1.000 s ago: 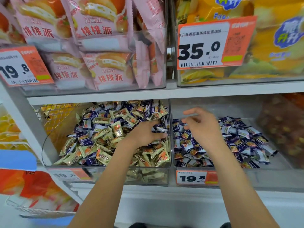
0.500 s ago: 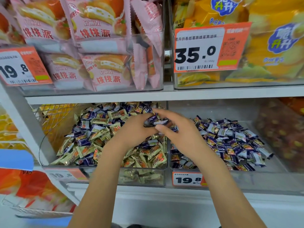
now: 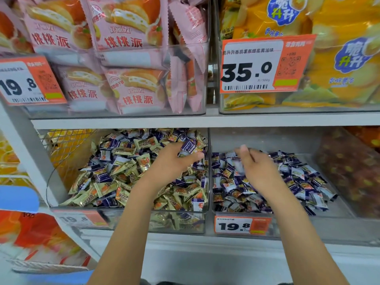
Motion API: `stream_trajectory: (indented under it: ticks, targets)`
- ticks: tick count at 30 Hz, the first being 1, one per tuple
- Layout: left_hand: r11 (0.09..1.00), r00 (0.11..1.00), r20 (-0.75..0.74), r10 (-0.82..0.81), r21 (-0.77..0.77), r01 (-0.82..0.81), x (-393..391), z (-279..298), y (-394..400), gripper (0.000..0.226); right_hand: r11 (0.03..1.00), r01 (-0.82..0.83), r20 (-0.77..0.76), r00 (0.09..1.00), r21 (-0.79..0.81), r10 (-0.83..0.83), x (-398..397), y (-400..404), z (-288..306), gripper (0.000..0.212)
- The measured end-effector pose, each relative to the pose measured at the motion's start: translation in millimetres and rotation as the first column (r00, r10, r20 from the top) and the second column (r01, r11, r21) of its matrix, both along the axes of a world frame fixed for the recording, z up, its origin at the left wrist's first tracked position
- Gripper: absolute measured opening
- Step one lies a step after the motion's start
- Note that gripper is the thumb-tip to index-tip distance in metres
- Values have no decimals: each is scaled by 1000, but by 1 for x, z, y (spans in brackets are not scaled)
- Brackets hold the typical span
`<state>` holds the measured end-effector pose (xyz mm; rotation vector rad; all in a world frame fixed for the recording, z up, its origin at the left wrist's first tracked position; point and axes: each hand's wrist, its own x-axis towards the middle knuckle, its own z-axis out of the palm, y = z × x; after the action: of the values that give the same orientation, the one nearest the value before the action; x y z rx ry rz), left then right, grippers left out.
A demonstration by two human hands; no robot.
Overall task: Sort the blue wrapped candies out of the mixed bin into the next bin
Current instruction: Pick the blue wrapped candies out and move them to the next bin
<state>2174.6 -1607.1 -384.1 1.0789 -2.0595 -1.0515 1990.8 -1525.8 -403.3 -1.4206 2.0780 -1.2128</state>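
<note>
The mixed bin (image 3: 181,223) on the lower shelf holds a heap of gold and blue wrapped candies. My left hand (image 3: 168,165) is over its right rear part, thumb and fingers pinching a blue wrapped candy (image 3: 188,147). The neighbouring bin (image 3: 339,210) to the right holds a pile of blue wrapped candies (image 3: 292,173). Over the left side of that pile hovers my right hand (image 3: 259,169), blurred, its fingers loosely curled and apart with nothing seen in them. A clear wall separates the two bins between my hands.
An upper shelf edge (image 3: 205,120) runs just above the bins, carrying pink snack packs (image 3: 131,87) and yellow chip bags (image 3: 339,58). Price tags (image 3: 242,225) hang on the bin fronts. A wire basket (image 3: 67,149) sits left of the mixed bin, and a bin of dark snacks (image 3: 353,169) stands at the far right.
The hands met over the divider with a blue candy between them half a second ago. Now they are apart: the right hand is over the right bin, the left back over the mixed bin.
</note>
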Motion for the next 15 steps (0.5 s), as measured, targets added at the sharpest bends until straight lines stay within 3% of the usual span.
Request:
stream_trajectory:
  ticks: [3, 6, 11, 13, 15]
  targets:
    - [999, 999, -21, -47, -10, 47, -6, 1, 2, 28, 981, -129, -9, 992, -145, 129, 19, 4, 7, 36]
    - [983, 996, 39, -78, -165, 84, -13, 2, 7, 10, 906, -303, 44, 943, -295, 330, 41, 1, 11, 32]
    - [937, 995, 71, -63, -339, 84, -31, 9, 24, 9, 889, 26, 280, 953, -458, 116, 32, -3, 14, 17]
    - [950, 997, 4, -82, -302, 79, -40, 9, 29, 19, 897, 159, 260, 964, -414, -51, 15, 1, 10, 13]
    - [957, 993, -29, -112, -271, 100, -50, 8, 32, 23, 936, 188, 177, 974, -299, -140, 4, 4, 5, 17]
